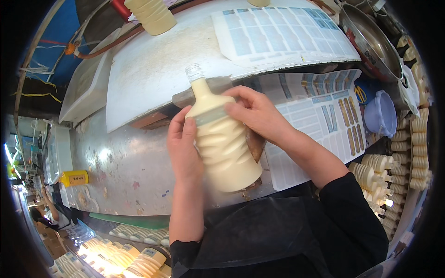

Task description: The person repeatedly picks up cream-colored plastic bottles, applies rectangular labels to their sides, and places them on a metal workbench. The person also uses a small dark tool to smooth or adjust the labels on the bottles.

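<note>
A cream-coloured bottle [225, 148] with a wavy, twisted body and a clear threaded neck leans back over the work table, its neck pointing away from me. Around its shoulder runs a smooth greenish-grey band [209, 119], which looks like a strip of decal. My left hand [184, 139] is closed at the left side of the shoulder, thumb by the band's end. From the right, my right hand [255, 111] grips the shoulder, its thumb pressing at the band's other end. Behind the bottle's lower right side shows a brown object [256, 144], mostly hidden.
Printed decal sheets [296, 121] lie right of the bottle; more sheets [278, 34] cover the raised white board [171, 60]. A purple bucket [381, 113], a metal pan [371, 39] and a yellow bottle [74, 178] stand around. Rows of cream bottles [125, 259] flank me. Another person [51, 214] is far left.
</note>
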Demonstrator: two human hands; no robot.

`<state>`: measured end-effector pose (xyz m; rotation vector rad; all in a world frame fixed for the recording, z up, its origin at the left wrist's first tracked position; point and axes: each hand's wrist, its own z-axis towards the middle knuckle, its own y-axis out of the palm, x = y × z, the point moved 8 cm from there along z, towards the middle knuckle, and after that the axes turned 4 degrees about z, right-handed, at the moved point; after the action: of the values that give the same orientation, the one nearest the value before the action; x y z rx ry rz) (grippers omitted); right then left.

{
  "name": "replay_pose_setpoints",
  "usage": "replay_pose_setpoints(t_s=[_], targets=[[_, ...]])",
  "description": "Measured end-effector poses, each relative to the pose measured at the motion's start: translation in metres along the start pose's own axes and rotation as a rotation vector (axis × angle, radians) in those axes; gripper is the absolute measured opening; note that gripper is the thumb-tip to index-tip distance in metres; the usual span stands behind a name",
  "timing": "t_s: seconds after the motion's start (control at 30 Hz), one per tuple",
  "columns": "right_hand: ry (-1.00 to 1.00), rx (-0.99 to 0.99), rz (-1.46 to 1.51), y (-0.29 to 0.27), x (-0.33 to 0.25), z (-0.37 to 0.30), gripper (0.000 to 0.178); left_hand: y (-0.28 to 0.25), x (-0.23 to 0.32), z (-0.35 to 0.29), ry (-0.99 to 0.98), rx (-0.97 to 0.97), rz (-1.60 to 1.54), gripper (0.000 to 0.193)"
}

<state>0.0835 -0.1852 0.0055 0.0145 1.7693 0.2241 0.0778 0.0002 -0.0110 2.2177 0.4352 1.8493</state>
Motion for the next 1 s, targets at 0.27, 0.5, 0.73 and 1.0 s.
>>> replay_pose_setpoints(t_s=[0.27, 0.5, 0.73, 1.0], targets=[[0.086, 0.048, 0.123, -0.013, 0.004, -0.006, 0.035, 0.000, 0.003, -0.010, 0.022, 0.012, 0.176, 0.055], [-0.301, 0.103, -0.288, -0.011, -0.002, -0.033, 0.037, 0.020, 0.008, -0.038, 0.113, -0.070, 0.576, 0.091], [-0.256, 0.124, -0.484, -0.001, -0.027, -0.054, 0.042, 0.020, 0.000, -0.033, 0.046, -0.158, 0.316, 0.086], [-0.290, 0.112, -0.501, -0.001, -0.029, -0.056, 0.043, 0.024, -0.003, -0.033, 0.091, -0.214, 0.298, 0.084]])
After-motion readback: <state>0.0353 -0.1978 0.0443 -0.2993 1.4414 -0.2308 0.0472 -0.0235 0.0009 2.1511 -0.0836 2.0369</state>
